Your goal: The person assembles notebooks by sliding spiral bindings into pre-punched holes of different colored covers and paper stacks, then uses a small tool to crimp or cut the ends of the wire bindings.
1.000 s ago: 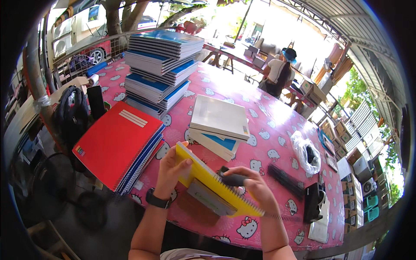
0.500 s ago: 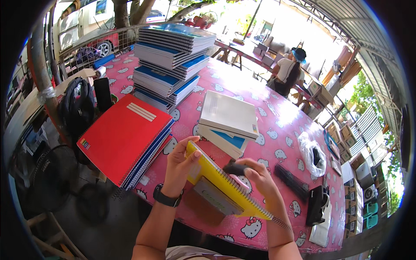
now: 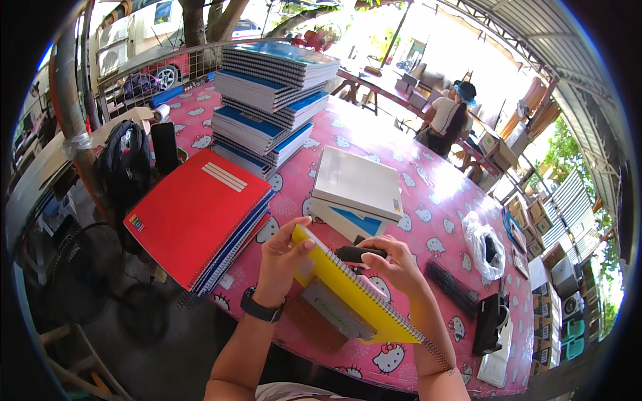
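Head view: 2 bare hands meet over a glossy pink table cover (image 3: 441,220), and the yellow notebook (image 3: 394,314) slants right between them.
Left hand (image 3: 277,260): thumb and fingers clamped on the notebook's upper-left corner, seemingly bracing it so the bound edge faces the other side.
Right hand (image 3: 396,264): closed round a stubby black tool (image 3: 360,254), nose toward that edge, likely wrapped this way for control; contact, can't tell.
Spiral coil (image 3: 438,357): thin, springy-looking loops, with a tail trailing past the notebook's lower end.
Grey plate (image 3: 334,311): flat, green-marked, just below the grip, perhaps propping the pages; touching or not, unclear.
Dark bundle (image 3: 451,284): bristly and long, right of the grip, probably within easy reach.
White books (image 3: 358,180): smooth, square-edged, just beyond the grip, fanned askew.
Red notebook (image 3: 200,217): left of the grip, flat cover topping a spiral-bound pile.
Tall stack (image 3: 267,107): blue-covered, farther off, layers offset, maybe to keep the coils from heaping up.
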### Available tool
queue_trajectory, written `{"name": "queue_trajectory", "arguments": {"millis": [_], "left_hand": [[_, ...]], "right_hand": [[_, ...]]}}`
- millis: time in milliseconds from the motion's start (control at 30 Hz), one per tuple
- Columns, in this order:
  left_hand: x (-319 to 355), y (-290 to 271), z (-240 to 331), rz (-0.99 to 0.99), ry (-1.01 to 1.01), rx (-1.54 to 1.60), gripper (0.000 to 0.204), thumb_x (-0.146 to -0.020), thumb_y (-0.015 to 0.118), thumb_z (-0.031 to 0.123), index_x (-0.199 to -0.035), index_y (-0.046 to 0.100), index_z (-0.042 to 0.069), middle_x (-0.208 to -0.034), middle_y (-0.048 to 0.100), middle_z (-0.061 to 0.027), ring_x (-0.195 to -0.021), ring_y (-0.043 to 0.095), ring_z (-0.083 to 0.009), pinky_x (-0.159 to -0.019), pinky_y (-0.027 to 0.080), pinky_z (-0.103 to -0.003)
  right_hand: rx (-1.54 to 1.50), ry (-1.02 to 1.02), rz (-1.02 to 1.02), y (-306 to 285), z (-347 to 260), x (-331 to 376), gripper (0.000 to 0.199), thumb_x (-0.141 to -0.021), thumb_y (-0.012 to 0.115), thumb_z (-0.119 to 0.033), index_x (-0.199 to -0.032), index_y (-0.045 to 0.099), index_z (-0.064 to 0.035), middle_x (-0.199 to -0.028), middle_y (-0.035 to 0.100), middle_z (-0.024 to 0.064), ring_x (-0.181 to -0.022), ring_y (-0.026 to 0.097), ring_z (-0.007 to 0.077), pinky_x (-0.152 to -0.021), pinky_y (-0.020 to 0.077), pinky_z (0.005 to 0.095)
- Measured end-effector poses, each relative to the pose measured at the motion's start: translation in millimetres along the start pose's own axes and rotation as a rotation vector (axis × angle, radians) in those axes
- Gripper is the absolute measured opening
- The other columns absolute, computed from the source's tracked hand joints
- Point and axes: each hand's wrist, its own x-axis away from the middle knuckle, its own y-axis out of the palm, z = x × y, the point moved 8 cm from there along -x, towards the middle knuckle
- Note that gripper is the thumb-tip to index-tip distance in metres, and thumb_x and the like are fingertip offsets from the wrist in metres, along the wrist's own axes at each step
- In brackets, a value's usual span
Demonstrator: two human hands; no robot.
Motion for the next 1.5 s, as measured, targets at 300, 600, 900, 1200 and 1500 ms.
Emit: {"name": "queue_trajectory", "arguments": {"millis": [300,600,900,1200,1500], "left_hand": [[0,-8,-1,0.022,0.085,-0.02,0.043,-0.086,0.064,0.009,-0.127,0.052,0.003,-0.094,0.06,0.0019,-0.085,0.054,-0.0041,-0.076,0.043,-0.019],[3,-9,1,0.037,-0.002,-0.02,0.038,-0.085,0.063,0.005,-0.123,0.058,0.004,-0.09,0.049,0.0057,-0.084,0.045,-0.003,-0.074,0.036,-0.018],[0,-15,7,0.0,0.096,-0.13,0.036,-0.086,0.062,0.005,-0.122,0.059,0.004,-0.09,0.049,0.0055,-0.081,0.043,-0.0028,-0.073,0.037,-0.019],[10,-36,-24,-0.15,0.06,-0.327,0.053,-0.076,0.073,0.008,-0.123,0.05,0.001,-0.105,0.058,-0.0035,-0.1,0.054,-0.0101,-0.086,0.044,-0.027],[70,-15,-55,0.123,0.045,-0.479,0.042,-0.07,0.079,0.01,-0.097,0.049,0.002,-0.093,0.064,-0.0084,-0.085,0.061,-0.0125,-0.075,0.05,-0.028]], "right_hand": [[0.072,-0.111,-0.033,10,-26,-20,0.063,-0.08,0.059,-0.053,-0.107,0.061,0.0042,-0.103,0.062,0.0136,-0.089,0.058,0.0158,-0.074,0.0474,0.0284],[-0.423,-0.166,-0.147,21,-32,-22,0.046,-0.082,0.062,-0.037,-0.108,0.061,0.0016,-0.099,0.06,0.0088,-0.083,0.055,0.0127,-0.075,0.0439,0.0251],[0.184,0.047,-0.042,23,-15,-54,0.045,-0.088,0.052,-0.04,-0.107,0.059,0.0008,-0.088,0.057,0.0023,-0.08,0.05,0.0097,-0.074,0.0417,0.0243],[0.302,-0.147,0.349,-3,-8,7,0.034,-0.076,0.066,-0.03,-0.096,0.062,-0.0039,-0.093,0.062,0.0138,-0.09,0.054,0.0287,-0.08,0.0432,0.0371],[0.708,0.19,0.775,-85,169,227,0.033,-0.068,0.073,-0.019,-0.094,0.061,-0.0024,-0.1,0.06,0.0133,-0.091,0.054,0.0288,-0.085,0.0423,0.038]]}}
